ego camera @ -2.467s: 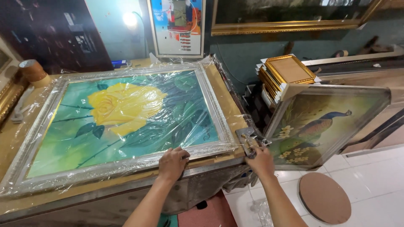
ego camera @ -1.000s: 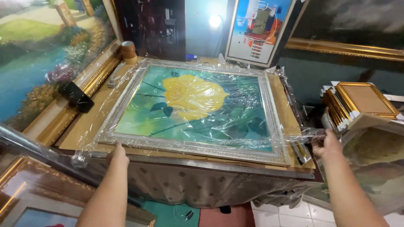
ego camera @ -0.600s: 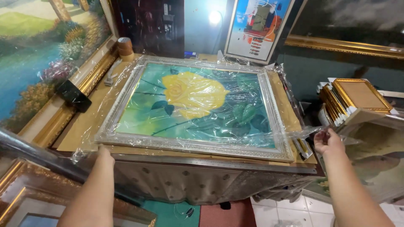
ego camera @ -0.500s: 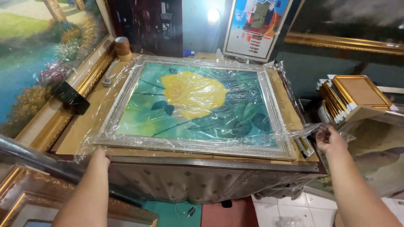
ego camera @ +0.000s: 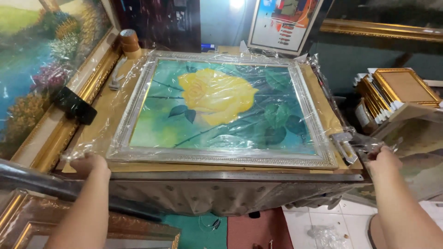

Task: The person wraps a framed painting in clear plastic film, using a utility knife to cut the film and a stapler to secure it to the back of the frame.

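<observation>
On the worktable lies the framed yellow-rose painting (silver frame, under clear plastic wrap); your left hand grips the wrap's near-left corner, your right hand pinches its near-right edge.

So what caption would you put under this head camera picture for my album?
Left hand and right hand grip clear plastic wrap around a silver-framed yellow rose painting on a table.
</observation>
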